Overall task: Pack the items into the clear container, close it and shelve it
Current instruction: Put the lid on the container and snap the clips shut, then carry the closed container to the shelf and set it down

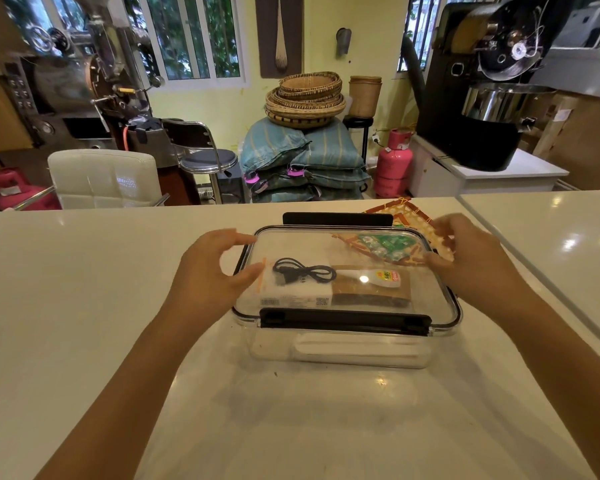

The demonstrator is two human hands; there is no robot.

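Observation:
The clear container [340, 351] stands on the white counter [84, 306] with its clear lid [298, 247] lying on top. My left hand [212, 271] grips the lid's left edge and my right hand [471, 258] grips its right edge. Through the lid I see a black cable [303, 271], a white box [291, 296], a brown pack [371, 292] and a small white bottle [374, 277]. The near black latch [343, 322] hangs down; the far latch [336, 219] stands up. An orange patterned tray [409, 211] with a green packet [385, 245] is at the far right corner; whether it is inside I cannot tell.
A second white counter [551, 230] joins on the right across a seam. Beyond the counter's far edge are a white chair [101, 178], a stool [208, 161], stacked blue sacks [302, 161], baskets, a pink gas cylinder [394, 164] and roasting machines.

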